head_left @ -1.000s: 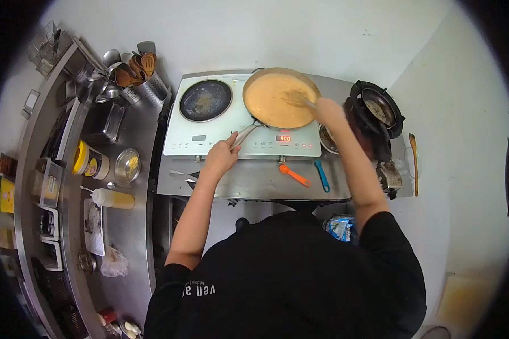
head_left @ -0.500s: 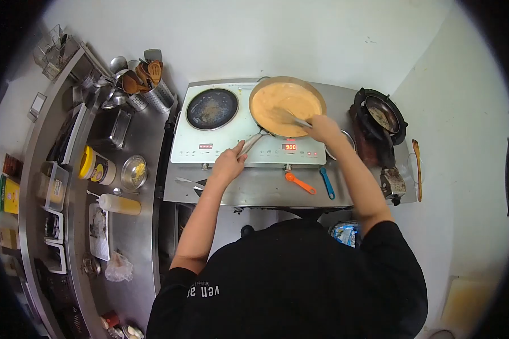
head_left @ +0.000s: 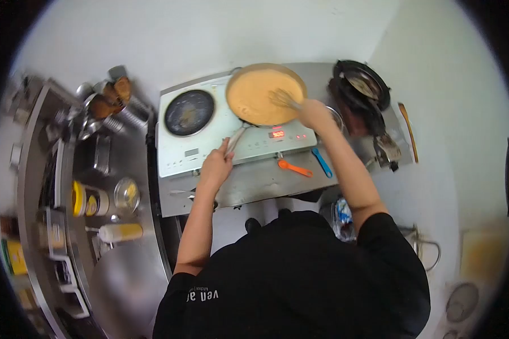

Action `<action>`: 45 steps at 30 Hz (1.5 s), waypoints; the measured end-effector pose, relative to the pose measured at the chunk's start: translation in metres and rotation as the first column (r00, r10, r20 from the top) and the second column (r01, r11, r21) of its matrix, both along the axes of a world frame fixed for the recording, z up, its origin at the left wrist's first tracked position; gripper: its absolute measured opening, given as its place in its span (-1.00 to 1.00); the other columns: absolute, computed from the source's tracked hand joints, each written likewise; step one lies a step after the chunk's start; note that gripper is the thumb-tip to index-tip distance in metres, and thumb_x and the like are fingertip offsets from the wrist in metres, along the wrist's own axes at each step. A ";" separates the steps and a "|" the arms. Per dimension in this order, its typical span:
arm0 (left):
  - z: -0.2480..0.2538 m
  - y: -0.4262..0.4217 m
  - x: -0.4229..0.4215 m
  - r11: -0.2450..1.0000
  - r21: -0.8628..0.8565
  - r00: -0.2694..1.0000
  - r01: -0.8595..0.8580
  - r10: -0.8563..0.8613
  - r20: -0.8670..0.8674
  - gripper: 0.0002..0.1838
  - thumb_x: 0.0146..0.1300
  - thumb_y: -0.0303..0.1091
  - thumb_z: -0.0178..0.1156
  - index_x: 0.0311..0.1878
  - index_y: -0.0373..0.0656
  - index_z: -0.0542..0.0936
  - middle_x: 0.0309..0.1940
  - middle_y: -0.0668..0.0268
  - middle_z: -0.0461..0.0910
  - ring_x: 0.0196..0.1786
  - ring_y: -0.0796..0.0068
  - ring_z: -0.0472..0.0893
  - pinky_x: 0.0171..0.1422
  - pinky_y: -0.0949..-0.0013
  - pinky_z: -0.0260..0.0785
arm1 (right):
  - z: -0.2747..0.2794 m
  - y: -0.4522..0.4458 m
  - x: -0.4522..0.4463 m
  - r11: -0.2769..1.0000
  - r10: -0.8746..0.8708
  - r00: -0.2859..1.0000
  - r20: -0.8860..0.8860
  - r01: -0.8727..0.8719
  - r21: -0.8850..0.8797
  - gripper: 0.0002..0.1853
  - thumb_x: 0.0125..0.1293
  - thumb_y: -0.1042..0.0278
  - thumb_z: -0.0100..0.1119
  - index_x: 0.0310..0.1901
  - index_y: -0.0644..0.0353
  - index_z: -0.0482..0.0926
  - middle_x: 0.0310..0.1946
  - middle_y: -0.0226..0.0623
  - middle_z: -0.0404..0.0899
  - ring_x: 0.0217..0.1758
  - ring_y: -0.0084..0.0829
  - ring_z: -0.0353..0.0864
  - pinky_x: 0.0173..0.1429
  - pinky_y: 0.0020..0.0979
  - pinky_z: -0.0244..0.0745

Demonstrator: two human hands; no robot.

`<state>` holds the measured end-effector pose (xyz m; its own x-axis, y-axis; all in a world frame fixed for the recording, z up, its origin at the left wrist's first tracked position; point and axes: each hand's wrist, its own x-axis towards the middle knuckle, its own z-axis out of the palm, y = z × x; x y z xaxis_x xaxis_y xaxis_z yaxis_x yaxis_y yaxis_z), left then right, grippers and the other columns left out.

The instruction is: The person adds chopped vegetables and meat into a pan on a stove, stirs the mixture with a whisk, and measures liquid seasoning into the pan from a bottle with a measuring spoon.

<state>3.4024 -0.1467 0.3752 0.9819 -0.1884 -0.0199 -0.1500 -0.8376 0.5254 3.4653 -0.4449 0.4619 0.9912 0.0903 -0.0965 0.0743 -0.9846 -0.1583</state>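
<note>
My left hand [head_left: 215, 168] is closed around the metal handle [head_left: 236, 139] of a wide frying pan [head_left: 296, 74] on the right plate of a white double induction cooktop [head_left: 209, 148]. Smooth orange sauce [head_left: 253, 93] covers the pan's bottom. In my right hand [head_left: 316, 117], a wire whisk [head_left: 285, 100] is gripped by its handle, its wires dipping into the sauce near the right side. The cooktop's red display glows just below the pan. A dark round pan [head_left: 190, 113] occupies the left plate.
An orange measuring spoon [head_left: 294, 168] and a blue one [head_left: 322, 163] lie in front of the cooktop. Dark pans [head_left: 363, 85] stand at right, beside a wooden utensil [head_left: 408, 132]. A left-hand counter bears a yellow-lidded tub [head_left: 89, 199], a squeeze bottle [head_left: 120, 232] and a blurred grey shape [head_left: 124, 288].
The whisk has shifted right through the sauce, while my left hand keeps the pan handle. The whole view has turned slightly, and a blurred grey shape now covers part of the left counter.
</note>
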 end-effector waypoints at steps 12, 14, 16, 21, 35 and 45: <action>0.019 -0.081 -0.052 0.844 -0.491 0.976 0.215 -0.194 0.095 -0.57 0.30 -0.39 0.18 0.22 -0.23 0.40 -0.06 0.07 0.56 -0.01 0.24 0.58 0.06 0.24 0.43 | -0.098 -0.124 -0.074 0.917 -0.399 0.871 0.287 0.386 0.102 -0.53 0.25 0.13 0.23 0.07 0.29 0.45 -0.04 0.11 0.53 -0.01 0.12 0.57 0.08 -0.05 0.48; 0.006 -0.129 -0.061 0.669 -0.737 0.806 0.099 -0.488 -0.334 -0.54 0.37 -0.35 0.15 0.27 -0.25 0.33 0.01 0.12 0.57 0.05 0.30 0.58 0.13 0.35 0.43 | -0.140 -0.147 -0.086 0.883 -0.465 0.880 0.097 0.469 -0.017 -0.62 0.25 0.27 0.18 0.03 0.31 0.45 0.00 0.12 0.51 0.03 0.11 0.56 0.10 -0.05 0.46; -0.024 -0.188 -0.055 0.554 -0.826 0.640 -0.101 -0.600 -0.481 -0.48 0.39 -0.36 0.10 0.34 -0.27 0.23 0.08 0.08 0.54 0.13 0.30 0.55 0.20 0.34 0.41 | -0.170 -0.169 -0.085 0.907 -0.421 0.906 0.041 0.420 0.037 -0.63 0.25 0.35 0.13 0.06 0.31 0.44 -0.02 0.14 0.52 0.02 0.11 0.57 0.09 -0.05 0.48; -0.069 -0.313 0.012 0.415 -0.625 0.494 -0.661 -0.387 -0.779 -0.37 0.44 -0.36 -0.02 0.44 -0.36 -0.04 0.29 -0.11 0.30 0.27 0.07 0.44 0.39 0.16 0.31 | -0.143 -0.200 -0.096 0.934 -0.327 0.945 0.031 0.318 0.161 -0.64 0.22 0.54 -0.01 0.07 0.30 0.46 -0.12 0.15 0.56 -0.05 0.09 0.61 0.03 -0.06 0.52; -0.092 -0.381 0.058 0.185 -0.725 0.719 -0.664 -0.107 -0.686 -0.45 0.35 -0.60 -0.15 0.38 0.02 0.13 0.26 0.18 0.34 0.18 0.24 0.51 0.05 0.19 0.59 | -0.060 -0.215 -0.097 0.958 -0.235 0.964 0.124 0.251 -0.141 -0.81 0.28 0.45 -0.03 -0.23 0.30 0.59 -0.27 0.00 0.64 -0.22 -0.05 0.69 -0.17 -0.19 0.62; 0.042 -0.296 0.065 0.305 -0.862 0.869 -0.404 -0.167 -0.466 -0.28 0.26 -0.68 -0.10 0.47 0.04 0.04 0.26 0.12 0.32 0.13 0.21 0.54 -0.04 0.28 0.65 | 0.030 -0.196 -0.111 0.897 -0.231 0.970 -0.077 0.243 0.369 -0.76 0.37 0.40 -0.07 -0.13 0.31 0.59 -0.53 -0.12 0.60 -0.51 -0.18 0.67 -0.38 -0.27 0.55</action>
<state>3.4673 -0.4428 0.4174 0.9234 -0.2399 -0.2995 0.3587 0.2624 0.8958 3.3538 -0.6411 0.4917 0.9850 -0.1111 -0.1323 -0.1642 -0.8408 -0.5158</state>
